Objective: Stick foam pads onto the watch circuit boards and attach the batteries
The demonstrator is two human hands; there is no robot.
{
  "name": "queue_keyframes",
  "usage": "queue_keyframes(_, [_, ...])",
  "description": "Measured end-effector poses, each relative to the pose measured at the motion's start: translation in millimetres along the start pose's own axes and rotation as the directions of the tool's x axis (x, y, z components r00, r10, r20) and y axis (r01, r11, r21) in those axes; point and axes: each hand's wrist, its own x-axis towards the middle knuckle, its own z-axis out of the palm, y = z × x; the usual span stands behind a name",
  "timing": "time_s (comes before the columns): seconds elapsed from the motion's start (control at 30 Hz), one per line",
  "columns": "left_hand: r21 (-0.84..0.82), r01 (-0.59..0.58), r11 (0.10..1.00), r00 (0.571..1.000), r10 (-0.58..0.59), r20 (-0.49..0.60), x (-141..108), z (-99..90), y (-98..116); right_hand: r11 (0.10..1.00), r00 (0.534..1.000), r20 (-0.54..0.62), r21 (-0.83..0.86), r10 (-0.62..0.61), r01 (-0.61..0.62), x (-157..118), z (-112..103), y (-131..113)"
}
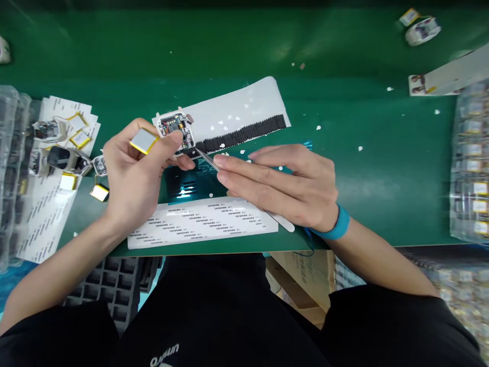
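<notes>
My left hand [133, 163] grips a white device housing [190, 133] with its circuit board [172, 124] facing up, the thumb lying over the board. A silver battery with yellow edges [143, 140] rests against the same hand. Between the fingers of my right hand [282, 183] are metal tweezers [207, 158], their tip at the lower right corner of the housing. Beneath the housing lies a white backing sheet [244, 104] with a row of black strips [248, 133] along its lower edge. A blue band [340, 224] circles my right wrist.
A printed white strip [202, 221] lies near the table's front edge. At left, several opened housings [71, 159] with batteries sit on printed sheets beside clear trays [11, 178]. Another clear tray [473, 168] stands at right. White dots are scattered over the green mat [382, 178].
</notes>
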Motion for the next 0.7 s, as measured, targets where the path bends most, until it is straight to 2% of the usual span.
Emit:
queue_keyframes(0.1, [0.015, 0.013, 1.0, 1.0, -0.013, -0.015, -2.8, 2.5, -0.7, 0.976, 0.976, -0.025, -0.042, -0.215, 0.214, -1.4, 0.5, 8.5])
queue_keyframes(0.23, [0.018, 0.023, 1.0, 0.999, -0.022, -0.041, -4.4, 5.0, -1.0, 0.972, 0.974, -0.011, -0.077, -0.225, 0.224, -0.5, 2.9, 10.5])
queue_keyframes(0.4, [0.029, 0.024, 0.999, 0.999, -0.023, -0.029, -5.9, 4.7, -1.7, 0.943, 0.951, -0.054, -0.153, -0.305, 0.294, 2.9, 2.5, 5.8])
queue_keyframes(0.53, [0.078, 0.011, 0.997, 1.0, -0.011, -0.009, -6.7, 3.5, -6.2, 0.956, 0.962, -0.039, -0.123, -0.271, 0.265, 3.3, 2.4, 2.6])
queue_keyframes(0.7, [0.111, -0.102, 0.989, 0.994, 0.106, -0.03, -7.5, 1.0, -15.4, 0.981, 0.979, -0.068, -0.008, -0.192, 0.192, 0.8, 0.6, -2.7])
